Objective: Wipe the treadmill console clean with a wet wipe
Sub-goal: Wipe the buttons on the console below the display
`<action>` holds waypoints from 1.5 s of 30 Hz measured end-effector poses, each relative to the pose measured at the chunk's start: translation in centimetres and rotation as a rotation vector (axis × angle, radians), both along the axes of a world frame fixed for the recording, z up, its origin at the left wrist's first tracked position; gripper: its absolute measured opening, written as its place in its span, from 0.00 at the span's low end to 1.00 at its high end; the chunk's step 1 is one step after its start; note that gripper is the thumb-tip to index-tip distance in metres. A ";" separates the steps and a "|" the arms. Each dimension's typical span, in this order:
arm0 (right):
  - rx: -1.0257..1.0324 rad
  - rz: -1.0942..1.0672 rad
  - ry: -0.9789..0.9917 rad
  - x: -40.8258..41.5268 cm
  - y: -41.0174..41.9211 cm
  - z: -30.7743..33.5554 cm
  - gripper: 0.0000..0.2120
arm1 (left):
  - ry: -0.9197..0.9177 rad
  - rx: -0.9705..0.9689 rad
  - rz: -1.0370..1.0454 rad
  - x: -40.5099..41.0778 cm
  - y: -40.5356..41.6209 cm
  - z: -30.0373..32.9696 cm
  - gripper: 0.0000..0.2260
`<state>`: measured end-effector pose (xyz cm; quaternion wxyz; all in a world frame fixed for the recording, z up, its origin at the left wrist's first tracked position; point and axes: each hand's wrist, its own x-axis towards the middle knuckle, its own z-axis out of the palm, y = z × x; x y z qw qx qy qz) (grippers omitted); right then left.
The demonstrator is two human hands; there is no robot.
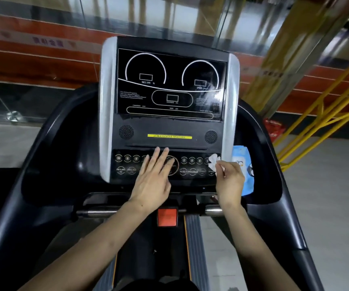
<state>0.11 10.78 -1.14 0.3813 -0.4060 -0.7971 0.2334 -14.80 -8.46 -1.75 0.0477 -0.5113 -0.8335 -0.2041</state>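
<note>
Right hand (230, 181) pinches the wet wipe (214, 161), crumpled into a small white wad against the right end of the treadmill console's button panel (148, 164). Left hand (154, 175) lies flat, fingers straight, on the panel's centre, well left of the wipe.

Handling, judged: wipe is light, limp, damp; it will bunch and slip unless I hold a folded pad under several fingertips. Console is rigid; the buttons may give under pressure, so light strokes.

Wipe pack (239, 156) sits just beyond my right hand, partly covered by it. Button labels too blurred to read. Part of the wipe hides behind my fingers. Display (169, 85) above shows smears at its right side.
</note>
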 end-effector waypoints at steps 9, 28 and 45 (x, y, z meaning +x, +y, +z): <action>0.077 0.215 -0.176 0.1 4.0 -2.3 0.08 | 0.036 -0.102 0.063 1.2 3.0 -0.6 0.36; 0.273 0.439 -0.215 2.8 2.9 -5.7 0.14 | 0.115 -0.090 0.134 1.7 3.5 -1.5 0.30; 0.184 0.267 -0.252 -0.7 2.6 -2.2 0.10 | 0.183 -0.096 0.016 -0.6 2.6 -0.1 0.24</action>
